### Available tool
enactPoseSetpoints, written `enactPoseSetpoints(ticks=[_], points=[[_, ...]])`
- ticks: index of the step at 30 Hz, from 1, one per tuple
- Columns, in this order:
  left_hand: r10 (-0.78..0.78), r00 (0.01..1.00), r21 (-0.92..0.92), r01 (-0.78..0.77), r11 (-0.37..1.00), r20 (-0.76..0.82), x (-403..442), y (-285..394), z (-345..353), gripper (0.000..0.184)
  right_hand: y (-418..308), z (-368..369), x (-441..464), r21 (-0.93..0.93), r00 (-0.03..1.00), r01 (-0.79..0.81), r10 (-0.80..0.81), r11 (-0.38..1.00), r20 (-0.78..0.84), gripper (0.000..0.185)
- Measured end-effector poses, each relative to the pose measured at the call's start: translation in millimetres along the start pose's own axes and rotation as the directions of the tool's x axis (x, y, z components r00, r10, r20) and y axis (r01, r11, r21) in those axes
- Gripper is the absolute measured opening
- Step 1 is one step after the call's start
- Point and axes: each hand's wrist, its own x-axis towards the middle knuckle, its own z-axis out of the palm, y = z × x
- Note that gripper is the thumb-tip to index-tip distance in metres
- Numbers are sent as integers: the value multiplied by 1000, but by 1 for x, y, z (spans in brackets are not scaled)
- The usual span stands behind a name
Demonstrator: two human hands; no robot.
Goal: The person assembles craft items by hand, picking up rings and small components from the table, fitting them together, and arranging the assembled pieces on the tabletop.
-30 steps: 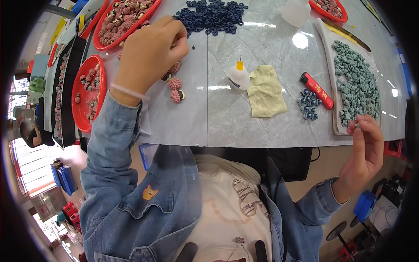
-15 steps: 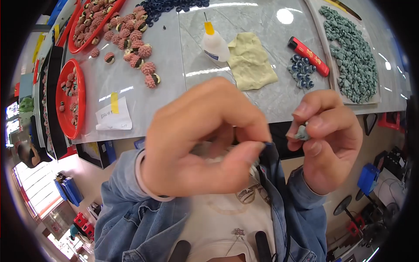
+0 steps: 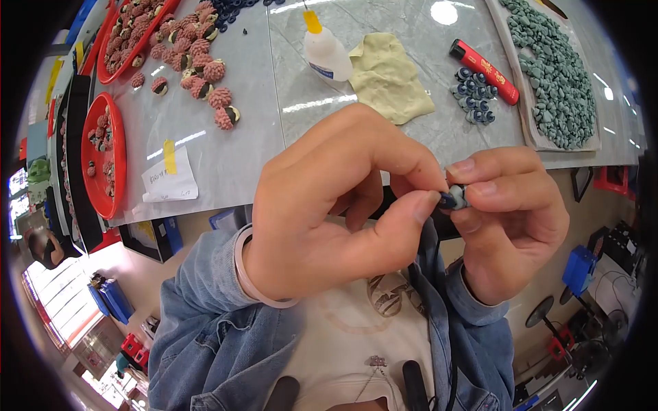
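My left hand (image 3: 343,205) pinches a small dark blue ring (image 3: 447,200) between thumb and index finger. Thumb and fingers of my right hand (image 3: 514,219) hold a small grey-green piece (image 3: 458,196), and the ring touches its left side. Both hands are raised in front of the table's near edge, fingertips almost together. Beyond them on the table are a cluster of blue-and-green pieces (image 3: 474,96), a red marker-like tube (image 3: 484,71), a yellowish cloth (image 3: 391,79) and a white bottle with a yellow tip (image 3: 327,55).
A tray of green stones (image 3: 558,89) stands at the right. Pink and dark pieces (image 3: 199,61) lie at the upper left beside a red tray (image 3: 104,154). A paper label (image 3: 170,179) is near the front edge. A person (image 3: 46,246) is at the far left.
My left hand has come from the upper left of the table to my right hand, bringing a blue ring. My right hand has risen from the green tray's corner and moved left with the green piece.
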Motion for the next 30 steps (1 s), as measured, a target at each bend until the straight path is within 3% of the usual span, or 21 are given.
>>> enactPoseSetpoints(ticks=[2, 7, 10, 14, 18, 22, 26, 28, 29, 30], points=[[18, 999, 36, -17, 999, -28, -1, 0, 0, 12, 2, 1, 0, -28, 999, 41, -40, 999, 18, 14], [102, 992, 136, -92, 986, -68, 0, 0, 5, 16, 6, 13, -4, 111, 997, -37, 45, 993, -65, 15], [321, 924, 262, -263, 928, -208, 2, -2, 13, 22, 5, 20, -4, 213, 984, -72, 104, 974, -144, 15], [482, 870, 347, -423, 837, -103, 5, -13, 6, 27, 5, 20, -4, 358, 964, -131, 204, 924, -173, 14], [369, 928, 230, -349, 908, -51, 3, -11, -1, 26, 11, 21, -3, 307, 974, -102, 158, 946, -165, 15], [351, 936, 169, -343, 924, -25, 6, -16, -6, 25, 14, 16, -2, 260, 986, -101, 132, 960, -105, 14], [258, 964, 109, -250, 962, -64, 3, -10, 0, 22, 17, 6, -1, 268, 996, -79, 90, 960, -29, 16], [254, 966, 160, -244, 956, -45, 4, -8, -4, 21, 17, -1, 2, 221, 968, -18, 72, 975, -240, 19], [249, 968, 216, -238, 947, -28, 5, -8, -8, 20, 18, -8, 3, 218, 968, -18, 72, 976, -240, 19], [243, 970, 271, -231, 934, -12, 4, -8, -10, 20, 18, -19, 2, 68, 951, -82, 99, 994, -293, 20]])
